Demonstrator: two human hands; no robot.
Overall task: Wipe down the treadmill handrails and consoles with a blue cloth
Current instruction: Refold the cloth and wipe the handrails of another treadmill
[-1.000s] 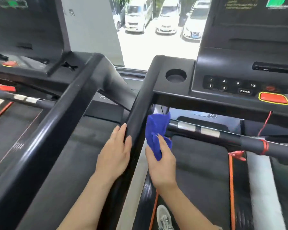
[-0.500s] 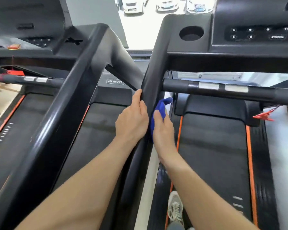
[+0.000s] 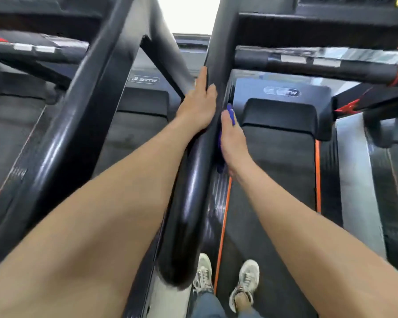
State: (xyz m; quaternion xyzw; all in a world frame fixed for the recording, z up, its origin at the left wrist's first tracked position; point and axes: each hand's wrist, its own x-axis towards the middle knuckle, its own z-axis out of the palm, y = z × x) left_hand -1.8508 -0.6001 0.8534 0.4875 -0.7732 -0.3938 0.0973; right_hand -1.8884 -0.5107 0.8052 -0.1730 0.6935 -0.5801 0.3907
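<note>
One blue cloth (image 3: 230, 114), mostly hidden: only a small bright tuft past the thumb tip and a darker strip beside the palm, squeezed between the right hand (image 3: 233, 140) and the right flank of the middle handrail (image 3: 192, 184), about halfway along it. Right thumb straight along the rail; other fingers out of sight below, so curled or flat impossible to tell. Left hand (image 3: 199, 106) on the opposite flank of the same rail, slightly farther, fingers straight and close together, laid flat on the glossy black surface, holding nothing. Two hands, two bare forearms, one rail between them. Two rails in all, the second handrail (image 3: 78, 115) well to the left, also glossy black. Two treadmill belts (image 3: 274, 180), one on each side of the middle rail. Two crossbars at the far end, each with two silver plates, the right one (image 3: 319, 63) blurred. Two pale sneakers (image 3: 246, 281) near, at the bottom, just right of the rail's rounded end
</note>
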